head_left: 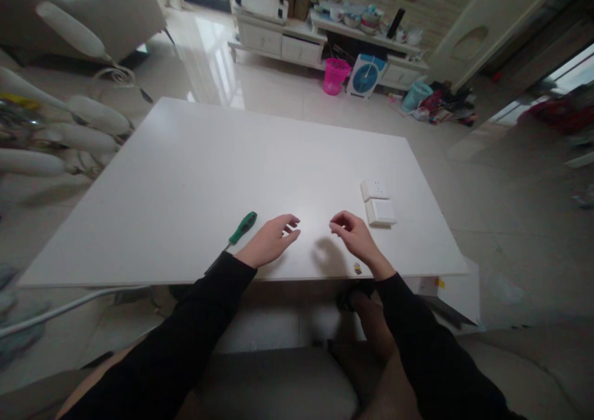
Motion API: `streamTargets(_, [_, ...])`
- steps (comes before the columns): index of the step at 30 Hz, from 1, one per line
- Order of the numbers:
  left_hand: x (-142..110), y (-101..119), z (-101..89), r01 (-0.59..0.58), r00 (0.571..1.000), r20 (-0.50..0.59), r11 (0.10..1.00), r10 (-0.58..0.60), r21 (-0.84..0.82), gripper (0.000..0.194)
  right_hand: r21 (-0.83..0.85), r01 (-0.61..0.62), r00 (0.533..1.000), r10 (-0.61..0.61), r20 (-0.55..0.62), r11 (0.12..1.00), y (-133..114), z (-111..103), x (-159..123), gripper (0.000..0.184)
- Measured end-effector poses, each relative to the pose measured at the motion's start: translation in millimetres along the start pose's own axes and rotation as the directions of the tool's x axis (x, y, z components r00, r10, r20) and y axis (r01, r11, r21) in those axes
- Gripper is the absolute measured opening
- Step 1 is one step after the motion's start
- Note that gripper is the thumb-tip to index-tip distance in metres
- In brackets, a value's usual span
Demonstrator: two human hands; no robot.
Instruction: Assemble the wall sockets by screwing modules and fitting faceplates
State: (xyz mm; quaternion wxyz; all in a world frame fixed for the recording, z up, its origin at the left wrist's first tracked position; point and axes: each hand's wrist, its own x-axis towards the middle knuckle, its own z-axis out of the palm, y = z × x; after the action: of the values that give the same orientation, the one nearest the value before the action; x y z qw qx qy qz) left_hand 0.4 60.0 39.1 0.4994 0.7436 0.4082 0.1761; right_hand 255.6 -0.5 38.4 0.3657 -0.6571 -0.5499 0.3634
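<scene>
Above the white table [185, 172], my left hand [273, 237] is open, its thumb and fingers apart and nothing visible between them. My right hand [350, 231] is curled, fingertips drawn close to the thumb; anything they pinch is too small to make out. A green-handled screwdriver [243, 227] lies left of my left hand, its shaft partly under my sleeve. Two white electrical units rest to the right of my right hand: a wall socket [375, 189] and a square switch-like box [381, 212]. Near the front edge are small brass-coloured pieces [357, 268], possibly screws.
White-padded metal chairs [93, 114] stand left of the table. A white box [457, 293] sits below its right front corner. Across the floor are a low cabinet [301, 50], a pink basket [336, 75], a blue fan [366, 75] and a light blue basket [416, 96].
</scene>
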Motion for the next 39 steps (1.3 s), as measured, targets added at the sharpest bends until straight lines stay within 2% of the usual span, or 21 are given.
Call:
streamTargets(1, [0, 7, 6.1, 0.014, 1.000, 0.006, 0.990, -0.013, -0.138, 0.035, 0.207, -0.026, 0.995, 0.006, 0.096, 0.978, -12, 14, -6, 0.024])
streamTargets(2, [-1, 13, 13.0, 0.013, 1.000, 0.028, 0.958, -0.006, -0.287, 0.038, 0.399, -0.089, 0.981, 0.012, 0.193, 0.912, -22, 26, -13, 0.027])
streamTargets(4, [-2, 23, 28.2, 0.035, 0.992, 0.115, 0.802, 0.042, -0.597, 0.041, 0.699, -0.238, 0.950, 0.010, 0.313, 0.674, -39, 44, -27, 0.030])
streamTargets(5, [-4, 27, 36.0, 0.053, 0.989, 0.135, 0.711, 0.059, -0.701, 0.041, 0.772, -0.310, 0.923, -0.018, 0.384, 0.555, -46, 50, -33, 0.031])
streamTargets(7, [-8, 32, 50.5, 0.067, 0.991, 0.122, 0.558, 0.061, -0.827, 0.038, 0.846, -0.396, 0.890, -0.079, 0.450, 0.357, -54, 59, -41, 0.033])
streamTargets(10, [-14, 35, 66.1, 0.138, 0.990, 0.120, 0.389, -0.071, -0.911, 0.035, 0.862, -0.490, 0.845, -0.169, 0.507, 0.131, -56, 70, -46, 0.034])
streamTargets(14, [-15, 30, 74.8, 0.168, 0.976, 0.120, 0.273, -0.181, -0.947, 0.024, 0.832, -0.549, 0.825, -0.219, 0.521, -0.088, -49, 83, -44, 0.036])
streamTargets(20, [-7, 27, 72.9, 0.133, 0.969, 0.068, 0.267, -0.239, -0.955, 0.026, 0.812, -0.556, 0.831, -0.150, 0.536, -0.179, -38, 91, -37, 0.040])
streamTargets(24, [-8, 33, 67.3, 0.131, 0.968, 0.050, 0.328, -0.246, -0.936, 0.027, 0.804, -0.550, 0.834, -0.095, 0.544, -0.225, -36, 91, -36, 0.040])
streamTargets(28, [-12, 38, 62.8, 0.133, 0.974, 0.046, 0.400, -0.220, -0.907, 0.022, 0.806, -0.546, 0.837, -0.115, 0.535, -0.228, -35, 90, -37, 0.042])
streamTargets(32, [-12, 40, 62.2, 0.102, 0.984, 0.027, 0.427, -0.177, -0.899, 0.021, 0.815, -0.544, 0.839, -0.144, 0.525, -0.197, -35, 89, -37, 0.042])
streamTargets(34, [-11, 39, 62.1, 0.080, 0.993, 0.040, 0.401, -0.107, -0.913, 0.027, 0.814, -0.554, 0.832, -0.149, 0.534, -0.177, -37, 89, -36, 0.044])
streamTargets(36, [-10, 38, 61.0, 0.083, 0.996, 0.084, 0.326, -0.013, -0.942, 0.037, 0.806, -0.567, 0.822, -0.185, 0.539, -0.172, -39, 91, -36, 0.047])
streamTargets(39, [-8, 35, 57.5, 0.188, 0.966, 0.217, 0.196, 0.138, -0.962, 0.049, 0.789, -0.593, 0.791, -0.303, 0.532, -0.162, -39, 94, -37, 0.048])
